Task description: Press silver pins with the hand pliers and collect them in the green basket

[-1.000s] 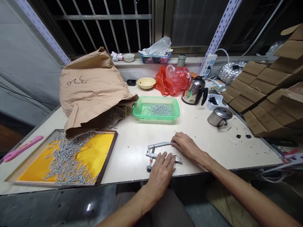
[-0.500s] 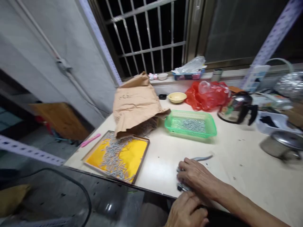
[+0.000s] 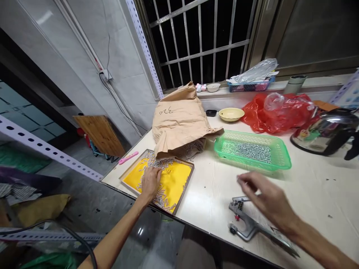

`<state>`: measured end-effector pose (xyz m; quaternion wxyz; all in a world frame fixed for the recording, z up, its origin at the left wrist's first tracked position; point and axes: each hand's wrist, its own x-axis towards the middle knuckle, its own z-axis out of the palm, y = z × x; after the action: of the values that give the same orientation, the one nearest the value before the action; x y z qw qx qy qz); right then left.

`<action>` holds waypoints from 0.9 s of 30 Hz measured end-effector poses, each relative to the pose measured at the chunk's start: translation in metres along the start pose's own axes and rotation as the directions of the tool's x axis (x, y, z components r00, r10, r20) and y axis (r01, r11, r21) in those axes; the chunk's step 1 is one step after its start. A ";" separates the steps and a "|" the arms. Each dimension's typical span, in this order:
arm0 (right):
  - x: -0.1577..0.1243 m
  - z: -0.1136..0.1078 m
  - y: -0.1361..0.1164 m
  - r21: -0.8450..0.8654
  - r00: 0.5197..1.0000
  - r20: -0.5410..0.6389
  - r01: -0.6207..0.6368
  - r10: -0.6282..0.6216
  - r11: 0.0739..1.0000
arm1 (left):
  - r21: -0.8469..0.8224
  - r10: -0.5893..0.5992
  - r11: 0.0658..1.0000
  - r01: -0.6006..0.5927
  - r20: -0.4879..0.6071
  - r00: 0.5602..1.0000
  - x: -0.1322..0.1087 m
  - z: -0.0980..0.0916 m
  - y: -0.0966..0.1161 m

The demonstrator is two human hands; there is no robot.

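My left hand (image 3: 150, 183) is down in a shallow tray (image 3: 183, 190) with a yellow lining, its fingers drawn together among small metal pins (image 3: 162, 200). What the fingertips hold is hidden. My right hand (image 3: 266, 196) hovers over the table, slightly blurred, with thumb and fingers pinched; anything between them is too small to make out. Below it lies a plier-like metal hand tool (image 3: 248, 222) with a spring and a red part, apart from the hand. Beyond the right hand stands a green plastic basket (image 3: 284, 157) holding many similar small metal pieces (image 3: 254, 151).
A crumpled brown paper bag (image 3: 179, 123) leans over the tray's back edge. A pink-handled cutter (image 3: 128, 157) lies left of the tray. Farther back are a yellow bowl (image 3: 231, 114), red plastic bags (image 3: 280, 114) and a shiny kettle (image 3: 322, 132). The table's front edge (image 3: 210, 234) is near me.
My left hand has moved from the table's front edge leftward into the tray. My right hand has let go of the hand tool and lifted, leaving it on the table. The view has shifted.
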<state>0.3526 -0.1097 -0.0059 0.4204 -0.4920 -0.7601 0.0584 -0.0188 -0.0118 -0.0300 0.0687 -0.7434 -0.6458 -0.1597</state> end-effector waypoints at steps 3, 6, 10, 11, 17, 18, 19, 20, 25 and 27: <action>0.037 -0.030 0.036 -0.254 0.979 -0.195 -0.103 0.053 0.962 | 0.043 -0.034 0.999 0.033 0.041 0.999 0.016 0.009 0.005; 0.056 -0.049 0.075 -0.427 0.970 -0.167 -0.235 0.179 0.873 | 0.063 -0.046 0.997 0.041 0.078 0.996 0.030 0.015 0.015; 0.037 -0.050 0.085 -0.423 0.971 -0.101 -0.238 0.216 0.874 | -0.034 -0.087 0.995 0.093 0.143 0.986 0.041 0.019 0.025; 0.026 -0.047 0.079 -0.396 0.975 -0.088 -0.221 0.203 0.891 | -0.064 -0.094 0.992 0.105 0.158 0.983 0.042 0.018 0.027; -0.023 -0.022 0.015 -0.105 0.980 -0.010 -0.197 0.197 0.975 | -0.172 -0.090 0.976 0.132 0.233 0.968 0.032 0.004 0.027; -0.023 -0.015 0.005 -0.021 0.976 0.022 -0.215 0.216 0.976 | -0.203 -0.091 0.969 0.143 0.248 0.965 0.028 0.001 0.028; -0.019 -0.007 -0.006 0.070 0.968 0.064 -0.247 0.243 0.966 | -0.266 -0.101 0.948 0.175 0.268 0.958 0.023 -0.002 0.029; -0.013 0.004 -0.016 0.165 0.952 0.117 -0.301 0.284 0.939 | -0.357 -0.123 0.905 0.230 0.298 0.947 0.017 -0.006 0.032; 0.032 0.082 -0.059 0.576 0.818 0.353 -0.573 0.454 0.584 | -0.687 -0.212 0.536 0.490 0.453 0.866 -0.016 -0.022 0.059; 0.047 0.113 -0.073 0.601 0.780 0.406 -0.620 0.475 0.505 | -0.698 -0.214 0.541 0.470 0.426 0.879 -0.027 -0.029 0.069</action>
<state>0.2151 -0.0728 -0.0137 0.4608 -0.4991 -0.5164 0.5214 0.0415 -0.0567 -0.0046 -0.3912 -0.5690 -0.6462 -0.3249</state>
